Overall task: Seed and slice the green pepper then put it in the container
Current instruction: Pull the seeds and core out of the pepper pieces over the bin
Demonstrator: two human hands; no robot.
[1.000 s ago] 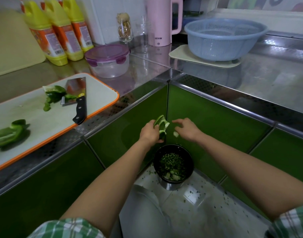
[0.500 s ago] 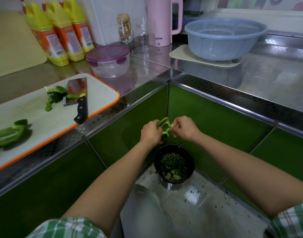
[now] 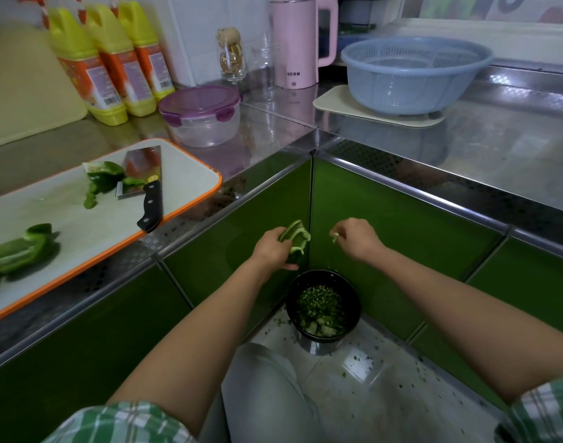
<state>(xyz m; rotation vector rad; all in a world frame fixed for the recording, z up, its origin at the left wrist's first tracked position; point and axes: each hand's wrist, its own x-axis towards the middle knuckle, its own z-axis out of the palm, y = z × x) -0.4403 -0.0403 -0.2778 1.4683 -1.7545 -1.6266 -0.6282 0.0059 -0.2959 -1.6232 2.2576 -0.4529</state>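
Head view: the left hand (image 3: 273, 249) grips a pepper piece (image 3: 295, 239) in front of the green cabinet corner, above a dark bin (image 3: 293, 302) on the floor. The fingers curl round the piece's outer skin. Its long axis runs roughly up and down in the frame, the upper end leaning slightly toward the cabinets, and its paler hollow inside is turned toward the right hand (image 3: 360, 239). The right hand is just beside it, not touching it, with a gap between the two hands. Its fingertips pinch a pale scrap (image 3: 334, 238) that hangs off to the side of the piece, above the bin's far rim. The bin holds chopped green bits.

On the steel counter to the left lies a white cutting board (image 3: 190, 177) with an orange rim. A cleaver (image 3: 146, 183) rests on it, its black handle pointing toward the counter edge. More pepper lies on the board: one cut part (image 3: 102, 179) touching the blade, another part (image 3: 18, 252) near the left edge. The clear container (image 3: 203, 123), with its purple lid on, stands behind the board, well apart from both hands.
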